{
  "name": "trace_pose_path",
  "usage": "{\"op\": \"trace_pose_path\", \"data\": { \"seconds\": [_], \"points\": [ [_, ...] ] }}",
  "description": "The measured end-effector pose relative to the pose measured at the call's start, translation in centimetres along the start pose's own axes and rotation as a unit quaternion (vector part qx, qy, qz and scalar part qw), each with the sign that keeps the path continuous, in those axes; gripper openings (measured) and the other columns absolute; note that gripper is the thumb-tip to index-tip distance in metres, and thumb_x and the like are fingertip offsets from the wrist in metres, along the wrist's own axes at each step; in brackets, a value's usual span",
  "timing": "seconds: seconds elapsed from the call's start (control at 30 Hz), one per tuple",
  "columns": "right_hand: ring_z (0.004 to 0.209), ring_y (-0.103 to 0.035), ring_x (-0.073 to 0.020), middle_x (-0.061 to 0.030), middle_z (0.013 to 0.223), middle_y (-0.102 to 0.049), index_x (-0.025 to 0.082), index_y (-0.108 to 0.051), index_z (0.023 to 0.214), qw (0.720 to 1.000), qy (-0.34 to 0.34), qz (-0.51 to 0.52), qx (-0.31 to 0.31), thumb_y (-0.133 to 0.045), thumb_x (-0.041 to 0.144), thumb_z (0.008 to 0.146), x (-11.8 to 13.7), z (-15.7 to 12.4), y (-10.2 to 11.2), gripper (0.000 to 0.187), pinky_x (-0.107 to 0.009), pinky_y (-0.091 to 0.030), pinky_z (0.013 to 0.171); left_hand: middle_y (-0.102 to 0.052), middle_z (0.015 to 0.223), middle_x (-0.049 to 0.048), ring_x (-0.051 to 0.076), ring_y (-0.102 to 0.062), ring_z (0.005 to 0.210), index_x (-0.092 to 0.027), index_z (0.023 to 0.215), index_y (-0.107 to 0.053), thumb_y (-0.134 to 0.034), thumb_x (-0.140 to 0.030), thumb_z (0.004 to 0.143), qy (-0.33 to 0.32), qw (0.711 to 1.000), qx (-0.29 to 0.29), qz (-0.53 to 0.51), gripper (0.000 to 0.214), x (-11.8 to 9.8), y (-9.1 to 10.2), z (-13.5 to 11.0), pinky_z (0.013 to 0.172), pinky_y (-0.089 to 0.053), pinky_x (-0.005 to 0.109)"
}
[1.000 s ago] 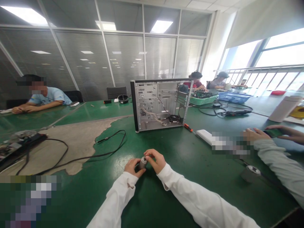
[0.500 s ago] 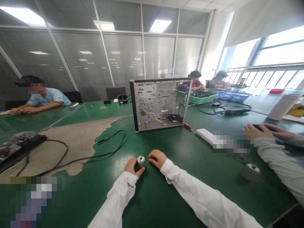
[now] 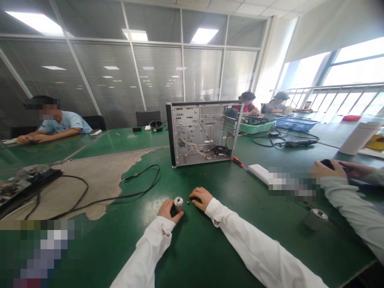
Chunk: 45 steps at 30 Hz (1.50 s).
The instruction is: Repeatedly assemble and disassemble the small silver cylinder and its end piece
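We have our left hand (image 3: 167, 211) closed around a short metal cylinder (image 3: 179, 203), thumb on the near side and fingers wrapped round the far side, so that its pale round end stands up and tilts a little toward the right. The cylinder sits low in that grip, at or just above the green surface (image 3: 210, 248); we cannot tell whether it touches. Our right hand (image 3: 201, 198) lies palm down on the surface just to the right, its fingers curled loosely with the tips turned toward the cylinder. Something dark shows under those fingertips, and we cannot tell whether they pinch it or only cover it. Between our 2 hands, near the cylinder's right side and just off the right fingertips, lies 1 small dark piece (image 3: 188, 202) on the surface, touched by neither hand. Both our sleeves are white. Farther off, straight ahead, stands an open computer case (image 3: 204, 132) with wires inside, and a screwdriver (image 3: 237, 161) with an orange handle lies at its right foot. A black cable (image 3: 135, 185) loops across the surface to our left. At the right a co-worker's hand (image 3: 325, 170) holds a dark thing, well apart from ours.
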State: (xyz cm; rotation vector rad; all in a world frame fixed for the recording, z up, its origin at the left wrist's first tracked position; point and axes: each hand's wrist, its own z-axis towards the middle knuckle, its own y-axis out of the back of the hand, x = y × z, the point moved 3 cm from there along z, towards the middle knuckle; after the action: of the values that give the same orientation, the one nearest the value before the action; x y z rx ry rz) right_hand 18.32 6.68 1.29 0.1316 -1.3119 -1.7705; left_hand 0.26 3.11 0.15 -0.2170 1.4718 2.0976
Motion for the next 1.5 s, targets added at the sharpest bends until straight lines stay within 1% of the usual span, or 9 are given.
{"op": "trace_pose_path", "data": {
  "seconds": [0.5, 0.73, 0.87, 0.97, 1.03, 1.17, 1.27, 1.4, 1.5],
  "points": [
    [0.080, -0.044, -0.0135, -0.0032, 0.084, -0.052, 0.019, -0.056, 0.088, 1.000, -0.001, -0.023, -0.009, -0.048, 0.019, 0.069, 0.6, 0.0, 0.1, 0.020, -0.028, -0.034, 0.072, -0.057, 0.084, 0.0104, 0.023, -0.051, 0.082, -0.009, 0.088, -0.055, -0.057, -0.036, 0.058, -0.015, 1.000, 0.009, 0.010, 0.040, -0.1, 0.0, 0.0, 0.075, -0.041, 0.033],
    [0.081, -0.044, -0.0142, -0.0037, 0.085, -0.052, 0.019, -0.055, 0.091, 1.000, -0.001, -0.021, -0.013, -0.049, 0.023, 0.070, 1.3, -0.2, 0.6, 0.022, -0.029, -0.035, 0.072, -0.057, 0.083, 0.0089, 0.022, -0.051, 0.082, -0.011, 0.088, -0.055, -0.057, -0.036, 0.058, -0.014, 1.000, 0.012, 0.009, 0.039, 0.1, 0.0, 0.1, 0.075, -0.040, 0.034],
    [0.083, -0.045, -0.0147, -0.0033, 0.089, -0.053, 0.021, -0.051, 0.099, 1.000, 0.024, -0.001, -0.004, -0.051, 0.028, 0.069, 2.0, -0.2, 0.5, 0.030, -0.029, -0.035, 0.073, -0.057, 0.083, 0.0081, 0.022, -0.051, 0.082, -0.013, 0.087, -0.055, -0.056, -0.036, 0.058, -0.009, 1.000, 0.015, 0.000, 0.038, 0.1, 0.0, 0.1, 0.075, -0.041, 0.034],
    [0.084, -0.046, -0.0143, -0.0029, 0.091, -0.054, 0.022, -0.052, 0.097, 0.999, 0.048, 0.009, 0.012, -0.049, 0.025, 0.071, 2.5, -0.1, 0.1, 0.027, -0.028, -0.035, 0.074, -0.057, 0.083, 0.0087, 0.023, -0.051, 0.082, -0.013, 0.087, -0.055, -0.056, -0.037, 0.058, -0.009, 1.000, 0.014, -0.002, 0.038, -0.1, 0.1, 0.1, 0.075, -0.040, 0.034],
    [0.083, -0.046, -0.0143, -0.0032, 0.089, -0.055, 0.021, -0.053, 0.096, 0.999, 0.046, 0.014, 0.011, -0.047, 0.022, 0.071, 2.8, 0.0, 0.0, 0.025, -0.028, -0.036, 0.074, -0.057, 0.084, 0.0087, 0.023, -0.051, 0.083, -0.013, 0.088, -0.054, -0.056, -0.036, 0.058, -0.009, 1.000, 0.015, -0.004, 0.039, -0.2, 0.1, 0.1, 0.076, -0.040, 0.034],
    [0.089, -0.044, -0.0172, -0.0054, 0.095, -0.053, 0.020, -0.049, 0.102, 0.998, 0.037, 0.036, -0.044, -0.048, 0.020, 0.069, 4.1, 0.0, 0.7, 0.033, -0.032, -0.036, 0.078, -0.057, 0.084, 0.0072, 0.022, -0.051, 0.083, -0.015, 0.088, -0.054, -0.056, -0.036, 0.058, -0.005, 1.000, 0.017, -0.011, 0.037, -0.2, 0.2, 0.1, 0.075, -0.041, 0.034],
    [0.092, -0.043, -0.0184, -0.0066, 0.099, -0.051, 0.019, -0.042, 0.110, 0.992, 0.051, 0.075, -0.086, -0.049, 0.025, 0.068, 5.7, -0.2, 0.9, 0.042, -0.034, -0.035, 0.081, -0.058, 0.084, 0.0074, 0.022, -0.052, 0.081, -0.015, 0.087, -0.055, -0.055, -0.036, 0.057, -0.022, 0.999, 0.029, -0.013, 0.036, -0.2, 0.2, 0.1, 0.073, -0.041, 0.035],
    [0.092, -0.044, -0.0181, -0.0070, 0.100, -0.051, 0.019, -0.038, 0.114, 0.990, 0.050, 0.098, -0.084, -0.050, 0.028, 0.069, 7.5, -0.7, 0.5, 0.047, -0.033, -0.037, 0.081, -0.057, 0.089, 0.0070, 0.023, -0.050, 0.086, -0.017, 0.089, -0.056, -0.055, -0.032, 0.056, -0.069, 0.995, 0.066, -0.005, 0.036, -0.7, 0.3, 0.0, 0.075, -0.041, 0.035],
    [0.093, -0.044, -0.0178, -0.0068, 0.101, -0.051, 0.020, -0.038, 0.114, 0.991, 0.029, 0.103, -0.081, -0.047, 0.026, 0.071, 8.1, -1.6, 0.9, 0.044, -0.033, -0.037, 0.082, -0.056, 0.094, 0.0068, 0.024, -0.048, 0.090, -0.020, 0.089, -0.057, -0.056, -0.038, 0.057, -0.085, 0.992, 0.089, -0.003, 0.037, -1.4, 0.7, -0.3, 0.076, -0.040, 0.037]
  ]
}}
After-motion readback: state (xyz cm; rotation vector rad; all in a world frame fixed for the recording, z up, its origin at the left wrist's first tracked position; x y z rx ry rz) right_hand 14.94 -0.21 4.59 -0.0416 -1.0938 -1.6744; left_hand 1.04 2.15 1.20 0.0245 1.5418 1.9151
